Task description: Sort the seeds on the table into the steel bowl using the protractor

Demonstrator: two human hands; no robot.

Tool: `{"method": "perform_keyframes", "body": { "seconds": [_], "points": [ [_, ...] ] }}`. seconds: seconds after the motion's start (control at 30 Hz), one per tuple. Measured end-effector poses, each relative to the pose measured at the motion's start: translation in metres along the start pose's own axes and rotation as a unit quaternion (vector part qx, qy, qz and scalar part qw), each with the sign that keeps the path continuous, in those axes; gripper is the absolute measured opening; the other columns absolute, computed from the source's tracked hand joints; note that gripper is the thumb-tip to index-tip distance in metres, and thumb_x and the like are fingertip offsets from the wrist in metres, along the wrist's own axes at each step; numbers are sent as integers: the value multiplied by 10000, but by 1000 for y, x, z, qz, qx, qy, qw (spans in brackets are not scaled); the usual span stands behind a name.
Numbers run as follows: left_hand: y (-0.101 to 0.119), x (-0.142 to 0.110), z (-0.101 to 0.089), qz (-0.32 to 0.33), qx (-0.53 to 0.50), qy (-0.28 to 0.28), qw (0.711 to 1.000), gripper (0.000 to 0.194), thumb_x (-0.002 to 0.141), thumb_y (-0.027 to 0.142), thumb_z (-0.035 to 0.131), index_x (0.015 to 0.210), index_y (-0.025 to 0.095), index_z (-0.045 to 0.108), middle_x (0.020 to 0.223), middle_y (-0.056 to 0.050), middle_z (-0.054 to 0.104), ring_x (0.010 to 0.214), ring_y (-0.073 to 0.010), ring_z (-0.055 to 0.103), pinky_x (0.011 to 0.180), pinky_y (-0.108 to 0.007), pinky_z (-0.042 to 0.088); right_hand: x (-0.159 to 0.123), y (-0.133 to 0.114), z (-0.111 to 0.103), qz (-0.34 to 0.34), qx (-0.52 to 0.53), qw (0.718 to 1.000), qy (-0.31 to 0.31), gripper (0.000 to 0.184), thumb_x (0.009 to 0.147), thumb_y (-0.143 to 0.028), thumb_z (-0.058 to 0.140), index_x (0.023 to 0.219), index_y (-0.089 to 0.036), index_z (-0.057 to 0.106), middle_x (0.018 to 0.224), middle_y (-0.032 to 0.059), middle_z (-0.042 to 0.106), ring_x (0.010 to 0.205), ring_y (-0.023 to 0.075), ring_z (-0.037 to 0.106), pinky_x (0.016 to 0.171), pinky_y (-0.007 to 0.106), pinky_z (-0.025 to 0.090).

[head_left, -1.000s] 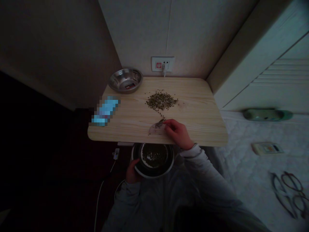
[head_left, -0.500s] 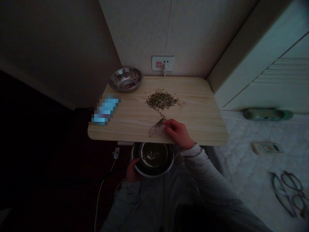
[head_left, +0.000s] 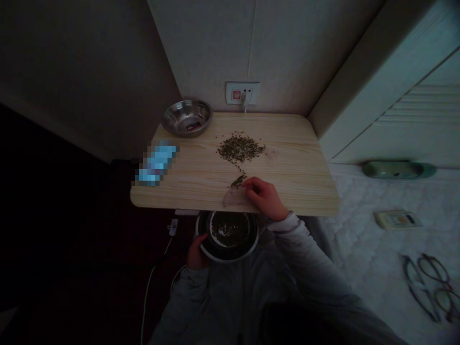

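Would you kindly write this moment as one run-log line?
left hand: grips steel bowl | right hand: on translucent scraper | seeds: on wooden table

Dim, underexposed indoor frame: soft light rests on the pale wood tabletop [head_left: 287, 191], faint glare marks the steel bowl [head_left: 186, 117], near-black shadow swallows the lower left, and wide-angle distortion bends the edges, with a pixelated patch [head_left: 157, 164] blurred out.

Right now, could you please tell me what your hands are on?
Right hand on a pale scrap, seeds at its tip. Left hand gripping a steel bowl's rim below the table edge. Seed trail runs from the pile to the scrap.
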State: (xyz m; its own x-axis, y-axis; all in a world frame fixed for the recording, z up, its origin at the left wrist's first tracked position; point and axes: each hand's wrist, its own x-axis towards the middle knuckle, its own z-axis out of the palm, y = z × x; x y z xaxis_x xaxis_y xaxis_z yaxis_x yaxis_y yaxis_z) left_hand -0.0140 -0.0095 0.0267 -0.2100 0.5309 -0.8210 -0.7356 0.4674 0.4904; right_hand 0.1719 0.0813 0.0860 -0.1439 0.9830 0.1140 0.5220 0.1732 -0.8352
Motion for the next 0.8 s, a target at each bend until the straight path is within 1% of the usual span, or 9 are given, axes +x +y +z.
{"method": "perform_keyframes", "body": {
  "seconds": [0.1,0.17,0.3,0.4,0.47,0.5,0.6,0.7,0.8],
  "points": [
    [0,1,0,-29,5,5,1000,194,611,118,498,447,194,570,487,-36,621,768,-231,593,696,-331,454,0,-1,-1,0,-5,1000,-4,192,660,-172,435,806,-158,558,595,-18,511,541,86,444,531,203,346],
    [0,1,1,-33,1,-4,999,196,618,130,494,451,199,572,499,-31,628,759,-227,595,689,-332,458,0,-1,-1,-1,-7,1000,-10,192,659,-168,431,806,-158,555,608,-15,521,547,88,450,538,206,351],
    [0,2,0,-58,-2,-1,998,172,615,135,499,474,184,583,526,-39,640,768,-231,595,689,-336,458,0,-1,-1,-13,-3,999,-35,185,655,-161,435,796,-156,555,639,-9,543,564,90,464,547,209,354],
    [-1,4,-4,-60,-2,-2,998,137,606,140,513,500,176,591,530,-43,640,795,-234,588,704,-330,452,0,1,-1,-16,31,998,-46,170,644,-152,443,774,-162,552,630,-15,537,571,91,467,555,213,356],
    [-2,5,-6,-54,-6,-4,998,116,599,141,522,516,177,596,520,-40,636,817,-235,580,715,-333,447,0,3,-2,3,88,996,-23,155,643,-157,451,766,-169,544,622,-21,523,574,91,464,558,214,359],
    [-2,5,-7,-52,-8,-5,999,110,598,144,523,527,177,600,520,-39,637,825,-240,578,716,-341,446,0,5,-2,17,124,992,2,148,648,-165,451,768,-173,537,617,-24,514,574,90,461,554,213,359],
    [-2,3,-7,-57,-5,-9,998,128,604,148,517,512,175,601,525,-49,641,820,-260,579,708,-372,452,-2,12,-6,64,213,969,105,142,665,-188,447,790,-182,513,607,-31,496,567,86,454,540,206,358],
    [-2,0,-4,-64,-6,-19,998,170,615,150,512,464,174,587,520,-61,641,803,-266,585,708,-368,457,-6,18,-12,100,216,956,173,164,670,-201,458,825,-184,508,623,-28,506,559,84,455,545,208,365],
    [-2,-1,-2,-84,-8,-18,996,196,639,144,486,482,165,601,513,-70,640,818,-260,582,717,-353,457,-8,20,-18,112,169,963,180,191,679,-228,465,857,-176,514,662,-10,527,589,94,474,574,224,377]
  ]
}}
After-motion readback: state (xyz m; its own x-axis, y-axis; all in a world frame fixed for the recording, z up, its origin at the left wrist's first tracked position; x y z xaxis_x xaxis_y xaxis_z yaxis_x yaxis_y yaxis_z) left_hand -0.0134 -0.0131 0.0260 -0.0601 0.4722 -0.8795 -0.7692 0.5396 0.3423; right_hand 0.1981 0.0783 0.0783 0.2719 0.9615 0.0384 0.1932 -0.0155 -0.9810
